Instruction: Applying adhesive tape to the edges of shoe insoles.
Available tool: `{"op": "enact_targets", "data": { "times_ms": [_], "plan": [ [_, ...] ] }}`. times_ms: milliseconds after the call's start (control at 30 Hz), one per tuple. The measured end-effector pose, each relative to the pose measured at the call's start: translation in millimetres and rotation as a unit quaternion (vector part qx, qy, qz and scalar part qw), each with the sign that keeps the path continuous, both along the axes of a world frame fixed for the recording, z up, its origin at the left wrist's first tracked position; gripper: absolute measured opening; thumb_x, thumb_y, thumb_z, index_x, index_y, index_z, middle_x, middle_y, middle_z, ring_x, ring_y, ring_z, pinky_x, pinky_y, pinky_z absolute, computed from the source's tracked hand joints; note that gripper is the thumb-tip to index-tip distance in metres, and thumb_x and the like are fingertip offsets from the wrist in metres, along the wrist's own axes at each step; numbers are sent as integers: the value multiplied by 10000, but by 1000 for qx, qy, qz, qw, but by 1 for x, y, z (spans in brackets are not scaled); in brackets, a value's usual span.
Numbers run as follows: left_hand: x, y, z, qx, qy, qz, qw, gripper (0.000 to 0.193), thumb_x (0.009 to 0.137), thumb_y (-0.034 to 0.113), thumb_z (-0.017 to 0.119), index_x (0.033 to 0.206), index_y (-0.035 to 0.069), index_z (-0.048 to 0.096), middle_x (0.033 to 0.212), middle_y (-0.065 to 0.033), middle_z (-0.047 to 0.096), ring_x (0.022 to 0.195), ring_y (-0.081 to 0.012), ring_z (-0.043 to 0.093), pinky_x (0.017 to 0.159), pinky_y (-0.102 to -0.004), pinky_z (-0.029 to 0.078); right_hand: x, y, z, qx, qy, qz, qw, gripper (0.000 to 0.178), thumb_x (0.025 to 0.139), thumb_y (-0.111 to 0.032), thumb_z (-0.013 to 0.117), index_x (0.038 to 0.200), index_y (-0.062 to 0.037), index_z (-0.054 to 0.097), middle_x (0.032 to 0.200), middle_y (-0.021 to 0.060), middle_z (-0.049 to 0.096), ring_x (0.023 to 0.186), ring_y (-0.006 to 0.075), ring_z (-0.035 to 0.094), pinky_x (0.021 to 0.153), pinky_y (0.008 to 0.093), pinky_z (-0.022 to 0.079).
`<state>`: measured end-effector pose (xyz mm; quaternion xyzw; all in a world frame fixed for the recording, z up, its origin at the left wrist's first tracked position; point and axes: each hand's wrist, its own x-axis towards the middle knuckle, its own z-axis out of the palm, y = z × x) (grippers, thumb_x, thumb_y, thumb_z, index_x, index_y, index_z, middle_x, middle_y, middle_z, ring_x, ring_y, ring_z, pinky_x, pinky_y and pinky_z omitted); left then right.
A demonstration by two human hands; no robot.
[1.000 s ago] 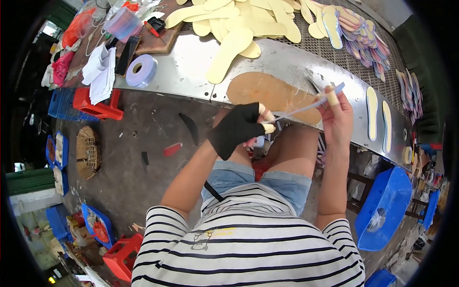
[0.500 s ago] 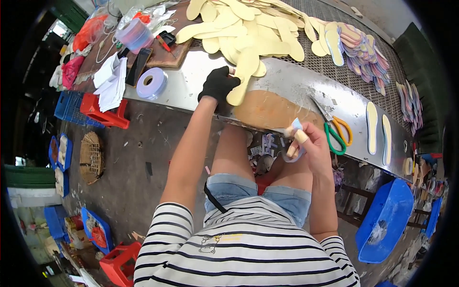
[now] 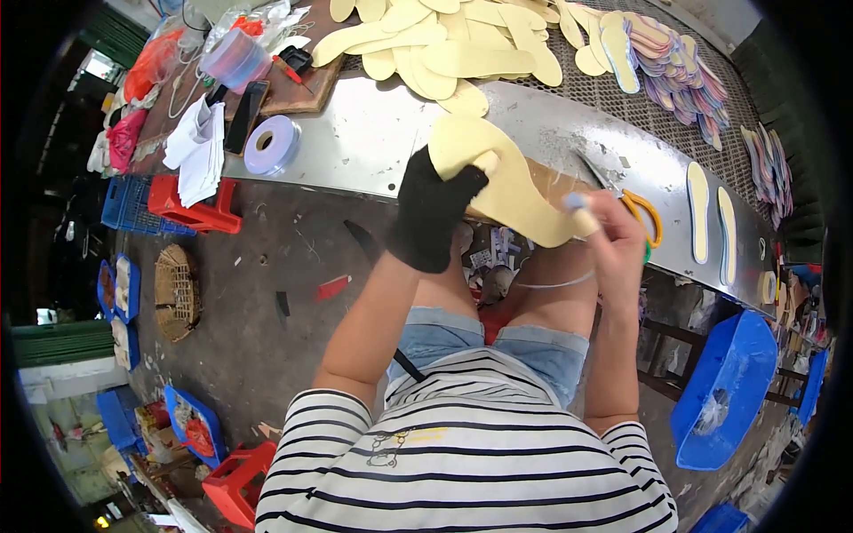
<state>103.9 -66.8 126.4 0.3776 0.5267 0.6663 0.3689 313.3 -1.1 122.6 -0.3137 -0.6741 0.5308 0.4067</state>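
My left hand (image 3: 431,213), in a black fingerless glove, grips a pale yellow insole (image 3: 514,191) near its wide end, holding it up over the table's front edge. The thumb lies on top of the insole. At the narrow end, my right hand (image 3: 617,244) has its fingers pinched on a thin translucent strip (image 3: 564,284), which trails down across my thigh. Pale coverings wrap some of those fingertips, and motion blurs them. Whether the strip touches the insole I cannot tell. A brown patch (image 3: 551,182) on the metal table is partly hidden behind the insole.
Scissors (image 3: 656,222) with orange and green handles lie beside my right hand. Two edged insoles (image 3: 699,213) rest farther right. Yellow insoles (image 3: 484,60) are heaped at the back, near a multicoloured pile (image 3: 680,84). A tape roll (image 3: 272,145) and phone (image 3: 246,117) lie left.
My left hand has lifted an insole off the heap's near edge and brought it closer, turned toward the right. My right hand has moved up and right to its narrow end.
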Motion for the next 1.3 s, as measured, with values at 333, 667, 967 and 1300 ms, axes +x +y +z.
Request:
{"op": "enact_targets", "data": {
  "times_ms": [333, 667, 967, 1300],
  "plan": [
    [34, -17, 12, 24, 36, -30, 999, 220, 777, 52, 671, 981, 3, 608, 885, -42, 642, 785, -102, 591, 691, -251, 481, -25, -19, 36, -68, 96, -33, 992, 140, 837, -52, 612, 957, 19, 627, 868, 13, 617, 641, 15, 514, 507, 153, 386],
    [39, -17, 14, 64, 88, 4, 994, 212, 765, 69, 680, 957, 8, 615, 855, -53, 644, 761, -122, 608, 675, -262, 493, -31, -15, 34, -9, 79, -28, 996, 130, 805, -28, 640, 920, 26, 665, 869, -7, 530, 628, 8, 464, 512, 151, 342],
    [32, -14, 13, 59, 184, 2, 981, 195, 747, 81, 685, 924, 21, 629, 880, -76, 659, 785, -148, 621, 706, -280, 489, -41, -21, 34, 117, 31, -137, 983, 127, 750, -40, 683, 856, 5, 631, 862, 13, 521, 629, 41, 450, 521, 183, 338],
    [30, 0, 26, 21, -77, -125, 989, 257, 751, 46, 670, 999, -5, 623, 950, -54, 649, 845, -117, 597, 755, -261, 483, -43, -9, 29, 26, 84, 30, 996, 33, 767, 16, 593, 774, 24, 562, 704, -16, 560, 571, 6, 458, 484, 160, 328]
  ]
}}
